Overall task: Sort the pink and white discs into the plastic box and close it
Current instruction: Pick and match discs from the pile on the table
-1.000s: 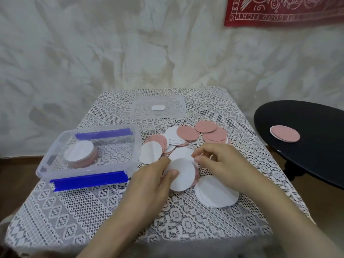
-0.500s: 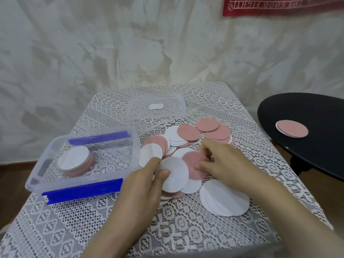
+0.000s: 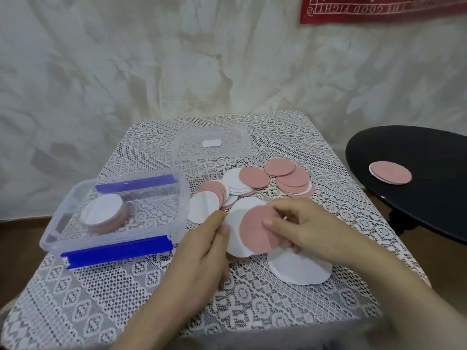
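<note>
Round pink disc [image 3: 255, 233] mid-frame, flat face tilted up, pinched by right hand [image 3: 310, 231], white disc [image 3: 235, 245] held by left hand [image 3: 202, 256].

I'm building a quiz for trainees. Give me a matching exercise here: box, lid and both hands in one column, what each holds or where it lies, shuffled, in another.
1. clear plastic box with blue clips
2. clear plastic lid
3. left hand
4. right hand

A. pinches a pink round disc
B. lies apart from the box, far across the lace tablecloth
C. holds a stack of discs, white on top
D. grips a white round disc

Pairs: 1-C, 2-B, 3-D, 4-A
</note>
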Available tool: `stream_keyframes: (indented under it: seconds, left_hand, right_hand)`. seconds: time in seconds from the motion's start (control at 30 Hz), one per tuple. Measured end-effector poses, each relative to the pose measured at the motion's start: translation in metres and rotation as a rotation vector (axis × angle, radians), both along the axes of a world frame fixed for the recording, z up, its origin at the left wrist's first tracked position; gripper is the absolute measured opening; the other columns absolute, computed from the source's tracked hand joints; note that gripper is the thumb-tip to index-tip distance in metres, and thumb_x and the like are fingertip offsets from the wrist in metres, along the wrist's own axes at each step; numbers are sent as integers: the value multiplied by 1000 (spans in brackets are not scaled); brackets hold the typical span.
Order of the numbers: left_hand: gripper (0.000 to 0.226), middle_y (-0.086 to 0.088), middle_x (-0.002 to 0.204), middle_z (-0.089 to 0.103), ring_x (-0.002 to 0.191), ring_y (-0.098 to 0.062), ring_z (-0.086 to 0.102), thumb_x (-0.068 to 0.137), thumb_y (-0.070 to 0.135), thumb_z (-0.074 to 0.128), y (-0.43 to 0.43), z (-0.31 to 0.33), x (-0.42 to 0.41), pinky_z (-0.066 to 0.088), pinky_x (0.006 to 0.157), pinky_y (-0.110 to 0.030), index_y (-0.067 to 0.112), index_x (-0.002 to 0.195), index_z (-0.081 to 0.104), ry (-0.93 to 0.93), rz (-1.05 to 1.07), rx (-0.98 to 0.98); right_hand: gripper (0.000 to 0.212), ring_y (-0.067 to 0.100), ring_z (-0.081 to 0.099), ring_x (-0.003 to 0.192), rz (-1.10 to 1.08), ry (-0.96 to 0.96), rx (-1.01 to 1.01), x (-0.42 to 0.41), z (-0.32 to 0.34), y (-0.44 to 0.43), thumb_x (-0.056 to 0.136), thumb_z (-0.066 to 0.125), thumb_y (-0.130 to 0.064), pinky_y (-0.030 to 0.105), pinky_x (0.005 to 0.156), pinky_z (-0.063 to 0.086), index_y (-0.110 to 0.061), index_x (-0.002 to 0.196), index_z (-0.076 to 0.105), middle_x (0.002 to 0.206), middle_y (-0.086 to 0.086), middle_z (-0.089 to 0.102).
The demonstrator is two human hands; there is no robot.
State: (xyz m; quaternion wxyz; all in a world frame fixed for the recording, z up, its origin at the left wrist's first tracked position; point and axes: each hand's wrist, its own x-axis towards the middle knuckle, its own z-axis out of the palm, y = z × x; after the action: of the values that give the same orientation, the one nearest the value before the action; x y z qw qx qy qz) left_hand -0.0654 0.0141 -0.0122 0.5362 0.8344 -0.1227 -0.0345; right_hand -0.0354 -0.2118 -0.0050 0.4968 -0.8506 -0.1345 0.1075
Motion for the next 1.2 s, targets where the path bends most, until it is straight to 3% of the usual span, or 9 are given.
stream_keyframes:
  seconds: [0.13, 0.33, 0.4, 0.5, 0.63, 0.73, 0.9, 1.07, 1.2]
  left_hand:
    - [17, -11, 60, 64, 43, -12, 56, 102, 44, 43, -5, 7, -5, 41, 43, -23, 40, 97, 59, -17, -54, -17]
    - [14, -6, 60, 66, 43, -5, 55, 105, 32, 44, 2, 2, -1, 42, 47, -25, 41, 109, 54, -48, -32, 114]
    - [15, -5, 59, 64, 44, -5, 54, 106, 30, 42, 4, 1, 0, 43, 46, -24, 39, 110, 54, -48, -3, 133]
    - [13, 3, 58, 63, 48, -7, 57, 105, 26, 44, 7, 0, 0, 46, 48, -25, 33, 107, 55, -66, 44, 151]
    - [10, 9, 62, 62, 50, -9, 58, 104, 28, 47, 13, -1, 2, 49, 55, -34, 34, 102, 54, -88, 94, 152]
    - [11, 14, 63, 62, 51, -8, 56, 103, 30, 47, 16, -3, 3, 48, 55, -34, 38, 103, 54, -95, 90, 159]
    - [8, 4, 60, 59, 49, -10, 56, 103, 30, 49, 17, -4, 4, 48, 54, -37, 35, 102, 55, -107, 74, 168]
    - [8, -5, 60, 61, 47, -8, 59, 103, 30, 49, 18, -4, 3, 46, 54, -33, 33, 102, 56, -83, 90, 138]
    - [8, -5, 60, 62, 51, -9, 61, 103, 29, 49, 20, -5, 0, 49, 59, -40, 32, 100, 55, -89, 93, 130]
  right_hand:
    - [29, 15, 58, 58, 9, -69, -42, -10, -5, 14, 98, 63, -34, 31, 56, 47, -7, 88, 63, 70, 3, 61]
    - [35, 12, 62, 66, -106, -154, -74, -4, -8, 20, 98, 58, -46, 41, 69, 52, -18, 81, 68, 71, -2, 68]
    - [24, 6, 62, 75, -138, -190, -216, -2, -6, 17, 95, 59, -52, 39, 75, 52, -32, 98, 72, 80, -10, 68]
    - [54, 2, 54, 92, -65, -189, -521, -2, 2, 16, 89, 62, -63, 30, 78, 41, -38, 136, 57, 101, -22, 54]
    - [71, 6, 51, 104, -24, -124, -602, 0, 3, 19, 79, 70, -68, 33, 88, 46, -40, 141, 49, 112, -21, 47]
    - [57, 7, 53, 101, -42, -114, -558, 2, 4, 22, 77, 76, -59, 34, 87, 47, -41, 126, 52, 109, -23, 46]
    - [32, 15, 54, 77, -97, -140, -422, 9, 1, 20, 85, 75, -43, 31, 65, 41, -27, 89, 48, 86, -7, 59]
    - [16, 8, 48, 63, -109, -241, -284, 14, -9, 10, 99, 59, -33, 36, 62, 38, -24, 87, 56, 73, -5, 59]
    - [13, 13, 53, 61, -165, -175, 77, 7, -4, 7, 102, 58, -23, 35, 61, 44, -26, 90, 63, 68, -12, 59]
